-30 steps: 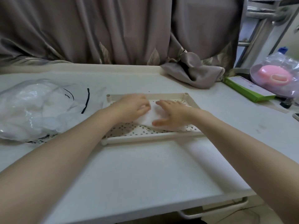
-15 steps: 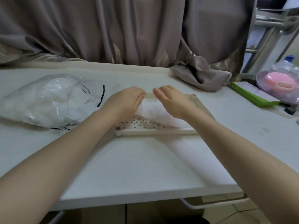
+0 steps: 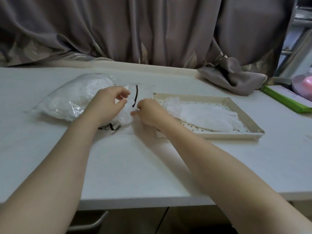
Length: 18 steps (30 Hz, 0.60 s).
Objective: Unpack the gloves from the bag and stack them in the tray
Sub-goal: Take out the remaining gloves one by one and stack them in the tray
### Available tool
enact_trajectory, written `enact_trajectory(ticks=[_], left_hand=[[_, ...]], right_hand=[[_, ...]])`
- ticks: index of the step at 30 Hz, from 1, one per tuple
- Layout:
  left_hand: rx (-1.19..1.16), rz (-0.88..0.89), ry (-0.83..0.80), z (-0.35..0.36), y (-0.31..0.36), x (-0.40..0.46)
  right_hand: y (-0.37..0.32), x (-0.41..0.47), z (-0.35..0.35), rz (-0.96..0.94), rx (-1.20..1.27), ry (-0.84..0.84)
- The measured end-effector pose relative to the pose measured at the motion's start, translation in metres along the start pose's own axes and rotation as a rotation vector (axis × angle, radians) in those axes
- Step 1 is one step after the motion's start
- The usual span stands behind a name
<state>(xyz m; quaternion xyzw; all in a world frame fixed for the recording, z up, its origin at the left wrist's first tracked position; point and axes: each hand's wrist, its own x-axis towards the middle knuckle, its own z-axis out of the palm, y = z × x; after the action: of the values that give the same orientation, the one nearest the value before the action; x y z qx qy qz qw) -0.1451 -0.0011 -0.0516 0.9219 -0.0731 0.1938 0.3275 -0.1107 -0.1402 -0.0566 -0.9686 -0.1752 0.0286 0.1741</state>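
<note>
The table point(image 3: 135, 166) is white, with a raised lip along its far edge. A grey curtain point(image 3: 152, 31) hangs behind it, and a bunched fold of the curtain lies on the far right of the tabletop. At the right edge lie a green box point(image 3: 283, 100) and a pink item under clear plastic point(image 3: 303, 83), both well apart from the work area.

The clear plastic bag point(image 3: 72, 102), full of white gloves, lies left of centre with its mouth facing right. The beige perforated tray point(image 3: 244, 134) sits just beside the bag's mouth on the right. A white glove point(image 3: 202, 114) lies flat inside it.

The left hand point(image 3: 108, 103) is at the bag's mouth, fingers curled and pinching the plastic film. The right hand point(image 3: 148, 112) is close beside it, fingers curled at the same opening; whether it grips the plastic cannot be told. The right forearm crosses the tray's near left corner and hides it.

Bare tabletop extends from the bag and tray to the near edge.
</note>
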Motion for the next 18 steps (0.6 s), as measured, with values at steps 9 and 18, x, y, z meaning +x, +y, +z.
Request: enact_trajectory(ticks=[9, 18], left_hand=[[0.145, -0.094, -0.238, 0.008, -0.010, 0.001], [0.077, -0.132, -0.114, 0.007, -0.004, 0.000]], right_hand=[[0.001, -0.001, -0.007, 0.089, 0.482, 0.027], [0.022, -0.005, -0.021, 0.013, 0.977, 0.276]])
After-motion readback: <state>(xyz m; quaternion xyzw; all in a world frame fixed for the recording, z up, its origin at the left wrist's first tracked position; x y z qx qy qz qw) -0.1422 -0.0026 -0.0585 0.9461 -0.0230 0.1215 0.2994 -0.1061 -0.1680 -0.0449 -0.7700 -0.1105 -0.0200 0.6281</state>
